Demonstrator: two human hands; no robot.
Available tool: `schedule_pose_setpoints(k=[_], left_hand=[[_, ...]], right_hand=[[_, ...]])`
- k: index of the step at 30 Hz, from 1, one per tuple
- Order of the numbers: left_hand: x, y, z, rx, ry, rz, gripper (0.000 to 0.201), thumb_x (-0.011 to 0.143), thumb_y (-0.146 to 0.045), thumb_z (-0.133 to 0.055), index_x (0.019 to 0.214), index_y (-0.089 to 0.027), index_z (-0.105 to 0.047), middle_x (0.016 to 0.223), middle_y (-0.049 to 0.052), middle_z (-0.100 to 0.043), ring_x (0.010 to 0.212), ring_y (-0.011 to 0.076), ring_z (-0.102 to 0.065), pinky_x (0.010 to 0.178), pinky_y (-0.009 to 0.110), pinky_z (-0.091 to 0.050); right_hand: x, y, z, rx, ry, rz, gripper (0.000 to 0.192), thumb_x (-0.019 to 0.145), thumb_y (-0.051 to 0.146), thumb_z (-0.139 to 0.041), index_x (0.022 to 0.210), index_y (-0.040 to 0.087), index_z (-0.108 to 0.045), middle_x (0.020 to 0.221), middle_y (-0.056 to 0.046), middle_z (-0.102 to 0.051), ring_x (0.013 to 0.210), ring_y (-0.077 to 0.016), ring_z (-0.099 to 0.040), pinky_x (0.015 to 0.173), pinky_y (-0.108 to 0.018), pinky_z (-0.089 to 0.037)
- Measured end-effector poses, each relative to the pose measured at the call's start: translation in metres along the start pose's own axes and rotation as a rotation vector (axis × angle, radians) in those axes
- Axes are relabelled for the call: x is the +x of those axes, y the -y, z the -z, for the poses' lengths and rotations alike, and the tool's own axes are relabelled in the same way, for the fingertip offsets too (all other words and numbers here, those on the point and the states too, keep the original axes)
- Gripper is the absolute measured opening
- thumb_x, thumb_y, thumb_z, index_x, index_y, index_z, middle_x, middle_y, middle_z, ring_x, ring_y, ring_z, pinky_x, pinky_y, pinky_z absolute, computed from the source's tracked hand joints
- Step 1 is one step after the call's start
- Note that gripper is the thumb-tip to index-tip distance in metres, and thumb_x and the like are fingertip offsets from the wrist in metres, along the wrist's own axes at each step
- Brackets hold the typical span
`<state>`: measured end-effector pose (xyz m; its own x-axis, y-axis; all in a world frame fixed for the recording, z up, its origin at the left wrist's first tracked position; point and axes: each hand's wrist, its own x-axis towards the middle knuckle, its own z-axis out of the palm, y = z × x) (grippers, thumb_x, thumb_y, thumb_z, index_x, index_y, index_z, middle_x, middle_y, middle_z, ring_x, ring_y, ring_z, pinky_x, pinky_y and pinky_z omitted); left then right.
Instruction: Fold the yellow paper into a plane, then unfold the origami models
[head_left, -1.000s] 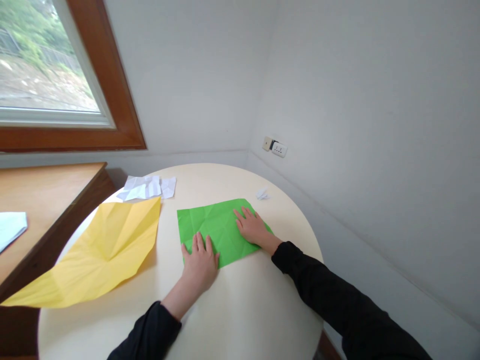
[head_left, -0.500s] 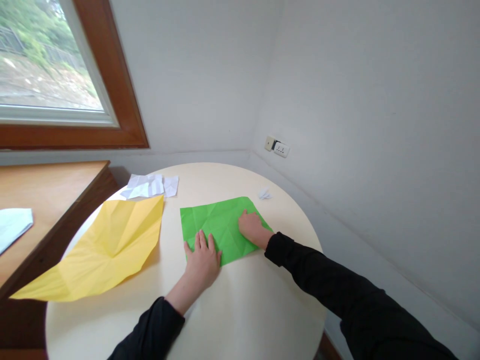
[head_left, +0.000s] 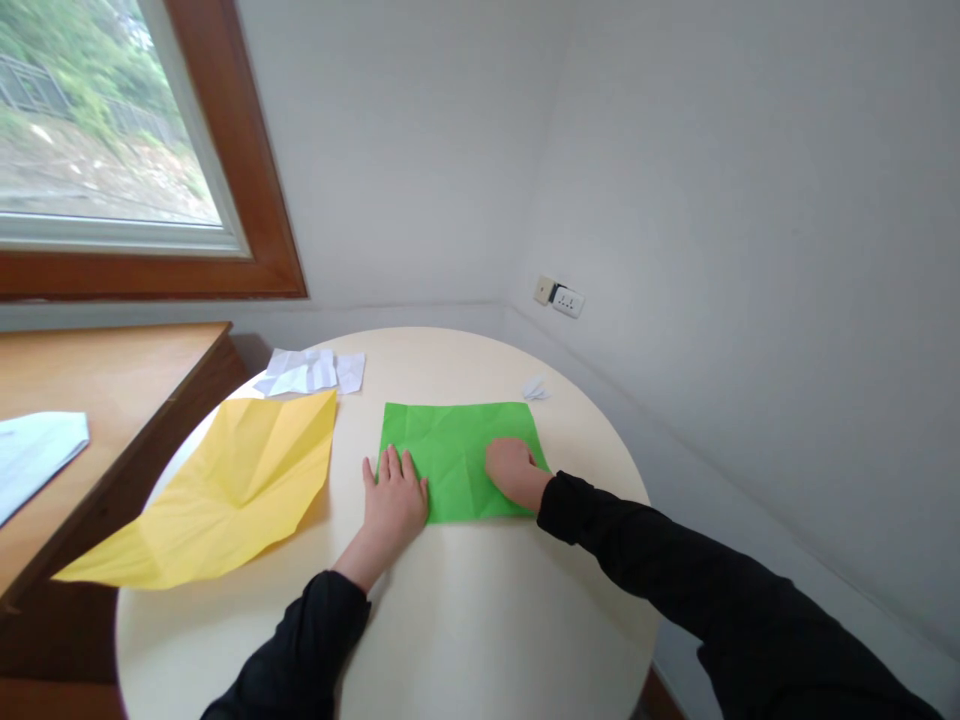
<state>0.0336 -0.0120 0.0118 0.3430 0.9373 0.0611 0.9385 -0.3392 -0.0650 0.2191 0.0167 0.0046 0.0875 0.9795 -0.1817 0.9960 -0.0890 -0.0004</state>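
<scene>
While two black sleeves (head_left: 289, 650) stretched in over a round cream-topped table (head_left: 495, 620), a person bent to a piece of paper handwork, as seen by an onlooker in the room. The left hand (head_left: 394, 500) lay open, palm down with fingers parted, across the near left corner of a sheet of green paper (head_left: 450, 450). The right hand (head_left: 516, 470) was closed in a loose fist, set on the right half of the same sheet; whether anything sat inside it could not be told from where I stood.

The green paper rested on the table directly in front of the person, a rectangle spread flat. Creases already marked its face, so some folding or pressing appeared done; no finished shape had been made of it, and whether it lay single or doubled was unclear. How much work was left, the scene did not say.

To the left, a large crumpled sheet of yellow paper (head_left: 240, 480) lay partly raised, its tip poking past the table's edge. Beyond it were creased white sheets (head_left: 304, 372), and across at the far right a small folded white paper (head_left: 535, 389). A wall socket (head_left: 568, 301) and a wood-framed window (head_left: 262, 220) closed the background.
</scene>
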Motion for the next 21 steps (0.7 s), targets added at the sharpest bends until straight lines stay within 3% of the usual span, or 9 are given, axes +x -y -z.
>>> schedule_pose_setpoints(k=[4, 8, 10, 12, 15, 18, 21], left_hand=[[0.004, 0.003, -0.004, -0.002, -0.017, 0.002, 0.056, 0.093, -0.032, -0.028, 0.136, 0.002, -0.037, 0.142, 0.026, -0.034, 0.133, 0.0318, -0.032, 0.109, 0.051, -0.018], [0.009, 0.006, -0.011, -0.031, -0.014, -0.011, 0.061, 0.093, -0.040, -0.026, 0.138, 0.001, -0.033, 0.144, 0.025, -0.030, 0.135, 0.0316, -0.027, 0.110, 0.050, -0.018], [0.012, 0.009, -0.013, -0.047, -0.017, -0.042, 0.062, 0.094, -0.042, -0.025, 0.139, 0.000, -0.032, 0.145, 0.023, -0.029, 0.136, 0.0308, -0.025, 0.110, 0.050, -0.017], [0.014, 0.010, -0.015, -0.060, -0.024, -0.066, 0.063, 0.093, -0.043, -0.026, 0.139, -0.001, -0.032, 0.145, 0.022, -0.029, 0.137, 0.0302, -0.025, 0.111, 0.050, -0.016], [0.013, 0.008, -0.016, -0.074, -0.035, -0.073, 0.060, 0.094, -0.041, -0.026, 0.138, -0.002, -0.033, 0.145, 0.021, -0.030, 0.136, 0.0300, -0.026, 0.111, 0.051, -0.016], [0.007, -0.001, -0.017, -0.097, -0.060, -0.095, 0.063, 0.093, -0.044, -0.024, 0.139, -0.002, -0.032, 0.146, 0.021, -0.027, 0.137, 0.0313, -0.023, 0.110, 0.054, -0.016], [-0.001, -0.010, -0.019, -0.128, -0.089, -0.162, 0.074, 0.090, -0.058, -0.021, 0.141, -0.005, -0.029, 0.147, 0.022, -0.025, 0.138, 0.0326, -0.020, 0.109, 0.058, -0.013]], right_hand=[[-0.016, 0.001, 0.011, -0.165, 0.098, -0.040, 0.015, 0.085, 0.023, -0.060, 0.085, 0.010, -0.067, 0.085, -0.010, -0.069, 0.080, -0.0221, -0.066, 0.072, -0.039, -0.055], [-0.028, -0.004, 0.032, -0.187, 0.043, 0.109, 0.018, 0.084, 0.012, -0.052, 0.082, 0.010, -0.070, 0.087, -0.017, -0.069, 0.086, -0.0305, -0.065, 0.073, -0.042, -0.051], [-0.031, -0.005, 0.039, -0.163, -0.034, 0.228, 0.024, 0.087, 0.020, -0.047, 0.097, 0.011, -0.067, 0.097, -0.018, -0.067, 0.094, -0.0307, -0.062, 0.080, -0.044, -0.048], [-0.034, -0.004, 0.038, -0.115, -0.126, 0.436, 0.033, 0.088, 0.031, -0.048, 0.112, 0.013, -0.061, 0.112, -0.018, -0.061, 0.106, -0.0302, -0.055, 0.090, -0.045, -0.042], [-0.034, -0.003, 0.026, -0.015, -0.165, 0.654, 0.048, 0.089, 0.043, -0.046, 0.130, 0.019, -0.048, 0.137, -0.015, -0.044, 0.129, -0.0300, -0.035, 0.105, -0.049, -0.027], [-0.030, -0.003, 0.011, 0.068, -0.075, 0.604, 0.060, 0.091, 0.053, -0.035, 0.142, 0.024, -0.030, 0.151, -0.011, -0.024, 0.139, -0.0296, -0.014, 0.111, -0.053, -0.011], [-0.023, -0.005, 0.004, 0.142, -0.026, 0.550, 0.077, 0.086, 0.064, -0.034, 0.146, 0.020, -0.016, 0.153, -0.011, -0.014, 0.141, -0.0280, -0.008, 0.113, -0.050, -0.005]])
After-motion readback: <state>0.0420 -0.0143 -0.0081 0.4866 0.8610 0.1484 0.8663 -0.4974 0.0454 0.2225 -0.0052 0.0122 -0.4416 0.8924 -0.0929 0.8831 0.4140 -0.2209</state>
